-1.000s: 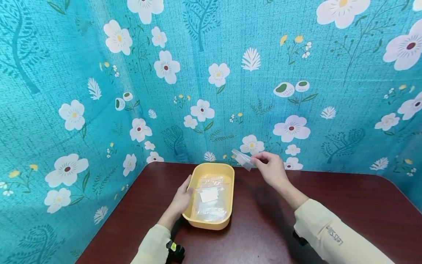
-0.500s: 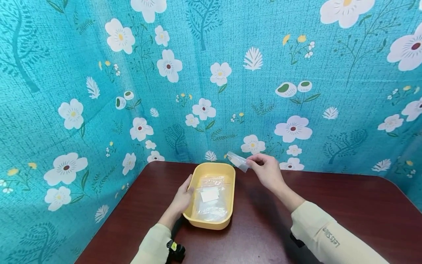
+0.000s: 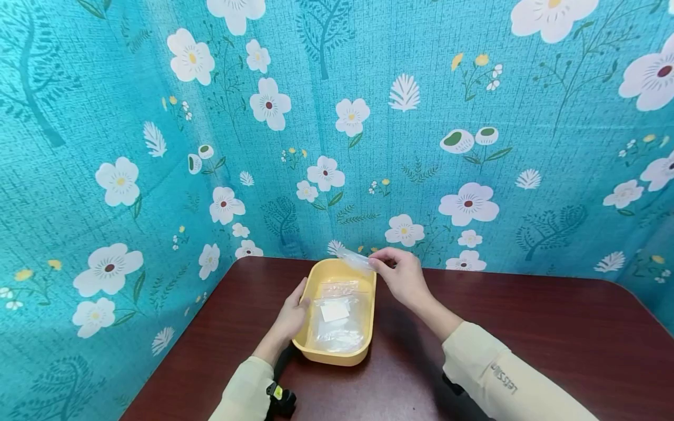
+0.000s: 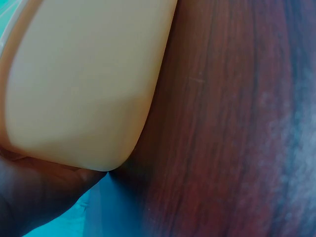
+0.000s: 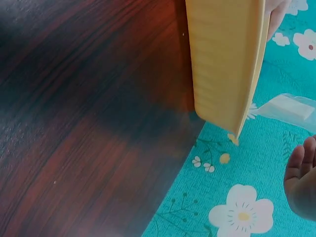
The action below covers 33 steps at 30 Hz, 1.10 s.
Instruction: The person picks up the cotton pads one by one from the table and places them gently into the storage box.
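A yellow plastic tray [image 3: 334, 361] stands on the table, and my left hand [image 3: 291, 313] grips its left side with the thumb over the rim. Inside lie clear zip-lock bags [image 3: 339, 339], one on another, with a white rectangle [image 3: 334, 311] showing on top. My right hand [image 3: 402, 279] pinches a small clear plastic bag [image 3: 354, 259] by its right end, above the tray's far end. In the right wrist view this bag [image 5: 291, 109] has a flat white piece in it. The left wrist view has the tray's outer wall [image 4: 84, 84] with my hand [image 4: 39, 192] under its edge.
The dark red-brown wooden table [image 3: 500, 333] extends to the right of the tray. A teal floral cloth [image 3: 400, 140] hangs behind and to the left, close to the table's far edge. A black wrist camera [image 3: 284, 402] sits by the left sleeve.
My right hand has carried the small plastic bag leftward, from right of the tray to over its far end. The left hand and the tray have stayed in place.
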{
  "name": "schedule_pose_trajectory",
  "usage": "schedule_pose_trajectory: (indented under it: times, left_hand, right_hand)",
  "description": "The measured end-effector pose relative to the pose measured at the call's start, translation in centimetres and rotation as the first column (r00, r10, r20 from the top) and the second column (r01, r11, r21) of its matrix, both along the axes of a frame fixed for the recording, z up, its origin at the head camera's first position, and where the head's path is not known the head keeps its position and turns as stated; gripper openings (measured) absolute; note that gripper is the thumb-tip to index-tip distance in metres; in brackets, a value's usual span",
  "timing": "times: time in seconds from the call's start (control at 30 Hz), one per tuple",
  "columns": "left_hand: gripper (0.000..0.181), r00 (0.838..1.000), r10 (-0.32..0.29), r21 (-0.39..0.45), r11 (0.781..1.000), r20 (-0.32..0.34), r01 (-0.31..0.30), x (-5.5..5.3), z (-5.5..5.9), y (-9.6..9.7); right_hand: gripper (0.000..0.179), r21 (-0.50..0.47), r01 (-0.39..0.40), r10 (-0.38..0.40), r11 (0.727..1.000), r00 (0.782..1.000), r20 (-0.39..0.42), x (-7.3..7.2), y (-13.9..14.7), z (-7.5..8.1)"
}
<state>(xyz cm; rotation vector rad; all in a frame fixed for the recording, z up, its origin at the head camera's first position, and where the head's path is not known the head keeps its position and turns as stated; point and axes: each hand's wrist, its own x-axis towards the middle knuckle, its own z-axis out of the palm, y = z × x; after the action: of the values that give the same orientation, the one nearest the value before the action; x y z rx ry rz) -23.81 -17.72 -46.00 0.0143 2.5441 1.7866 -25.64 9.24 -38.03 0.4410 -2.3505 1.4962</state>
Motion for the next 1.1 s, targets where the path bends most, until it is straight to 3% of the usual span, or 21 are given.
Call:
schedule_pose_trajectory:
  times: [0.73,1.1]
  left_hand:
    - [0.055,1.000,-0.017,0.015,1.000,0.006,0.017,-0.4,0.2,-0.3]
    - [0.055,1.000,-0.026,0.023,0.999,0.011,0.026,-0.7,0.1,-0.6]
  right_hand:
    - [0.006,0.002,0.000,0.000,1.000,1.000,0.030,0.8,-2.8,-1.6]
    - [0.002,0.084,-0.065,0.066,0.994,0.998,-0.008,1.6,-3.8,-4.1]
